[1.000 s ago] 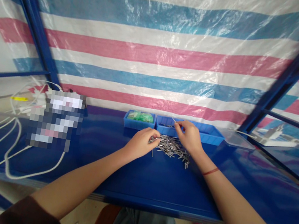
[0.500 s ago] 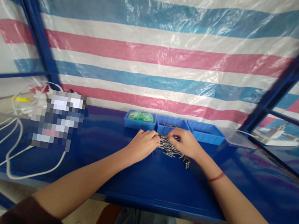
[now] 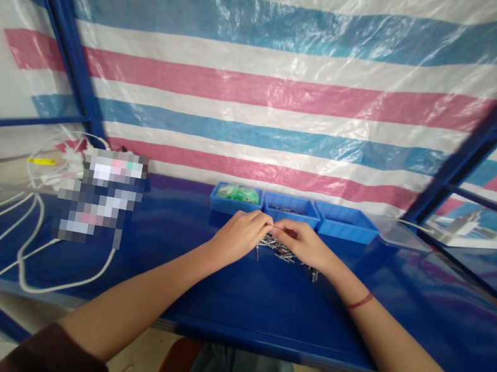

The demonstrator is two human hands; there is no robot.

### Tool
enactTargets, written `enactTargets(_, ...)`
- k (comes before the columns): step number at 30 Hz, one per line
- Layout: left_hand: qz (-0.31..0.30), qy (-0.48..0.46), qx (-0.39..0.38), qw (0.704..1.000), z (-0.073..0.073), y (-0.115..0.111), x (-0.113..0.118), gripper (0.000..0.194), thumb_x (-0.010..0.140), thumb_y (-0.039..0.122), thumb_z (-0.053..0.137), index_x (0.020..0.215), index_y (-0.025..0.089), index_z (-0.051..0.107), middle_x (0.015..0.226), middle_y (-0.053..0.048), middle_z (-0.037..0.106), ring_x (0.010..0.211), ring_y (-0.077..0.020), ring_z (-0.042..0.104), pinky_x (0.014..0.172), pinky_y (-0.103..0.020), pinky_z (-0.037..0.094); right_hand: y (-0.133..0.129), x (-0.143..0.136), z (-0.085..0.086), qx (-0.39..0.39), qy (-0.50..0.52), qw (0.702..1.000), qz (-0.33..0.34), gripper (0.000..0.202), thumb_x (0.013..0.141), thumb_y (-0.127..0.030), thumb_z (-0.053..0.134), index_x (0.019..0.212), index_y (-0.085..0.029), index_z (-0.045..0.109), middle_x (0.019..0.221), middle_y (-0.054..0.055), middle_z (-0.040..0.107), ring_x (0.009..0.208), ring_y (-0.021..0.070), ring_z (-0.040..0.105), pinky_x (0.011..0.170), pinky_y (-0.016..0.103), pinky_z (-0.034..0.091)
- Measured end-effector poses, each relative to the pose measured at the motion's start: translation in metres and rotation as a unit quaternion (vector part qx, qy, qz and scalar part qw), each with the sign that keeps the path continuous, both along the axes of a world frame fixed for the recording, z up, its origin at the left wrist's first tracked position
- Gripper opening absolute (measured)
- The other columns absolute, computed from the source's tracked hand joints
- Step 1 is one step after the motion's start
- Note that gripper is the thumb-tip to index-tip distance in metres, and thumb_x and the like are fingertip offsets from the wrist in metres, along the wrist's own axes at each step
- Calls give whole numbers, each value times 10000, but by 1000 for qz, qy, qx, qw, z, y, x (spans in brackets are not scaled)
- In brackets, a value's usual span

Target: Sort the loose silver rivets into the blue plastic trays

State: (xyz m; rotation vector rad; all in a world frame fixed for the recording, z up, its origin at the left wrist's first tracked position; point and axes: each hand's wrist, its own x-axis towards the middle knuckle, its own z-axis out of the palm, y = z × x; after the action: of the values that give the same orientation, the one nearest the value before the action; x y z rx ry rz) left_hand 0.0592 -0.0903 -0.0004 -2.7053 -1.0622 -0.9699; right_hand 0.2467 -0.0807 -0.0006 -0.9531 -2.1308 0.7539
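Note:
On the blue tabletop lies a pile of thin silvery metal pieces (image 3: 283,254), shaped like rivets or screws; the exact kind is too small to tell. Above its left part, my left hand (image 3: 243,233) is closed with fingers bent. My right hand (image 3: 303,242) pinches thumb and fingertips together, meeting the left fingertips over the pile. Whatever sits between the fingers is hidden or too small to name. Just behind the hands, the middle blue bin (image 3: 291,218) contains some similar metal pieces.
Green plastic-wrapped contents (image 3: 240,193) fill the left blue bin (image 3: 234,208). Another blue bin (image 3: 347,230) stands at the right, beside a clear lid-like sheet (image 3: 403,234). White cables (image 3: 23,262) trail over the table's left side. A power strip (image 3: 465,236) lies far right.
My right hand has moved left and my left hand slightly right, so their fingertips now meet above the pile. The view has shifted slightly.

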Motion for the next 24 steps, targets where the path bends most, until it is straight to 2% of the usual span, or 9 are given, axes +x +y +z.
enactTargets(4,-1,-108,-48,993,-4,4,0,194,901,299,487,1039,190,568,942,-41,650,831,-157,610,770,-287,462,-1,-1,1,-27,32,999,4,362,838,-501,506,818,-165,640,696,9,590,594,119,475,547,263,380)
enactTargets(8,-9,-133,-49,990,-2,4,0,153,904,266,474,902,184,602,863,-26,643,828,-150,595,778,-277,456,-3,-2,4,-48,44,998,-5,374,814,-521,532,763,-161,618,649,-7,552,577,108,459,535,253,369)
enactTargets(12,-16,-153,-47,987,-1,3,1,136,901,239,479,913,180,600,886,-30,647,847,-146,593,799,-277,454,-3,-3,5,-63,46,997,-16,379,812,-526,530,737,-162,603,607,-14,533,551,101,453,520,248,371)
enactTargets(17,-2,-194,-83,977,-3,8,0,123,880,233,504,920,187,610,903,-28,663,822,-144,604,765,-275,473,-5,-5,7,48,78,994,-66,321,801,-488,564,804,-169,606,701,19,600,604,122,503,568,272,419)
enactTargets(21,-27,-208,-128,969,-4,10,2,135,877,227,497,903,180,621,891,-30,660,815,-144,602,725,-259,476,-18,-6,18,204,-15,976,-77,277,857,-420,511,730,-188,597,697,35,592,645,146,517,630,299,415)
enactTargets(24,-49,-174,-140,973,-6,11,4,181,897,242,463,872,171,627,870,-41,646,816,-151,593,742,-274,474,-22,-6,24,251,-56,964,-65,313,882,-392,473,653,-202,572,649,31,573,649,156,519,649,306,402)
